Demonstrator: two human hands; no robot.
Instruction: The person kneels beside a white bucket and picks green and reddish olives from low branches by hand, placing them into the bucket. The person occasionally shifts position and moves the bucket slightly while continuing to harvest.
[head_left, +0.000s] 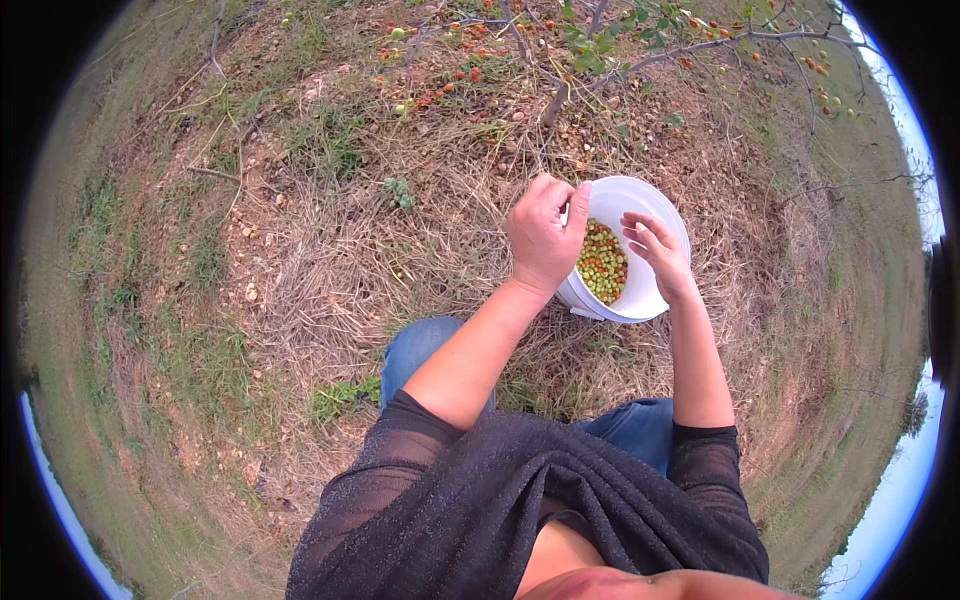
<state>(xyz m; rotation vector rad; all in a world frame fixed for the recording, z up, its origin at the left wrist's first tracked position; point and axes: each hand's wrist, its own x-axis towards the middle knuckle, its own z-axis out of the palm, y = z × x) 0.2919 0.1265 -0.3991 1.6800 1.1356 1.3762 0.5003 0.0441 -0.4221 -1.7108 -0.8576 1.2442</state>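
Note:
A white plastic bucket stands on the dry grass before me, tilted slightly. Small round green, yellow and orange-red fruits cover part of its bottom. My left hand is at the bucket's left rim with its fingers curled; whether it grips the rim or holds anything is hidden. Over the bucket's right side is my right hand, its fingers apart and slightly bent, with nothing seen in it.
Beyond the bucket, a thin woody trunk rises with a long bare branch reaching right, bearing leaves and fruits. Fallen orange and green fruits lie on stony, grassy soil. A dry twig lies to the left.

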